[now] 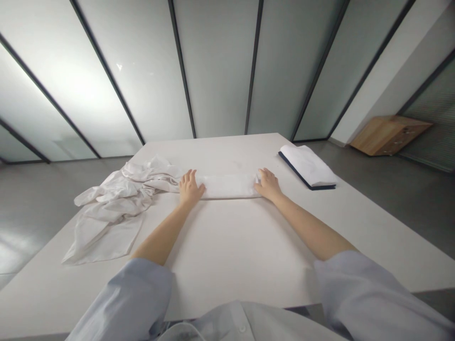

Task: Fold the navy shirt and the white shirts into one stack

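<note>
A white cloth (229, 186), folded into a long flat strip, lies crosswise on the table in front of me. At its left end is my left hand (191, 188), the thumb along the near side and the fingers bent over the far side. My right hand (268, 184) grips the opposite end in the same way, thumb inward on the cloth. Both palms face down, close to the tabletop. Directly left of my left hand spreads a crumpled heap of white fabric (121, 194), with one flat corner toward me.
On the right part of the white table (241, 251) lies a folded white cloth stack (308, 165) over a dark blue flat piece (302, 177). Frosted glass panels (216, 66) stand behind the table. A wooden cabinet (382, 136) sits on the floor at far right.
</note>
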`<state>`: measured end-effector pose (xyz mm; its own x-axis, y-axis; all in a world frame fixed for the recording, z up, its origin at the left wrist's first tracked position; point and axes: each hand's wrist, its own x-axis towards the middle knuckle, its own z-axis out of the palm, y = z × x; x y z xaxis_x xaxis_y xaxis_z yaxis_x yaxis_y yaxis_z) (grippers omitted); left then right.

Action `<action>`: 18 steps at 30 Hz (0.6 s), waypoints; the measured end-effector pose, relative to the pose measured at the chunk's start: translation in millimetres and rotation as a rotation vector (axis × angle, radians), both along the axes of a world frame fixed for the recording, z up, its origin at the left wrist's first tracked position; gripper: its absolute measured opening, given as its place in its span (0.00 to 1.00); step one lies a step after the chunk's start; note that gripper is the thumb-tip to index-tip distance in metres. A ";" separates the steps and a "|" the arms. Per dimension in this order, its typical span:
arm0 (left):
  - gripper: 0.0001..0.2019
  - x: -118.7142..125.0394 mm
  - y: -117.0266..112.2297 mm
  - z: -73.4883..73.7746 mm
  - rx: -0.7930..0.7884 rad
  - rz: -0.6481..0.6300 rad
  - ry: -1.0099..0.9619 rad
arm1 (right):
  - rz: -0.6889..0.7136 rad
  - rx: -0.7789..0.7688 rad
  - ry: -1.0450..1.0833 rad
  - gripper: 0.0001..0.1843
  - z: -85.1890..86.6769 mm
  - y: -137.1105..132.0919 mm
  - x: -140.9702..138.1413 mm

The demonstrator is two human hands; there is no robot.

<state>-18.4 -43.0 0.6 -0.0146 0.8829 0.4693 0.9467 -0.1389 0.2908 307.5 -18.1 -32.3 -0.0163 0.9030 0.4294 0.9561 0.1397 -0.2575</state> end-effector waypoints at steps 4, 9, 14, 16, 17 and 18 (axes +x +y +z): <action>0.25 30.1 6.9 12.4 -0.045 -0.179 0.133 | 0.173 0.054 -0.080 0.30 20.5 3.2 -24.3; 0.23 77.5 20.9 8.5 -0.241 -0.233 0.214 | 0.279 -0.080 -0.135 0.22 32.9 11.6 -77.7; 0.24 89.9 17.9 -9.7 -0.257 -0.202 0.232 | 0.187 -0.203 -0.199 0.20 16.6 12.8 -101.3; 0.26 86.5 17.4 -12.5 -0.262 -0.188 0.221 | 0.185 -0.203 -0.206 0.20 13.9 11.0 -99.0; 0.27 83.9 17.9 -12.7 -0.280 -0.176 0.215 | 0.180 -0.210 -0.203 0.21 14.1 10.0 -96.6; 0.28 80.9 18.9 -12.5 -0.300 -0.165 0.212 | 0.170 -0.223 -0.195 0.21 15.0 9.0 -93.8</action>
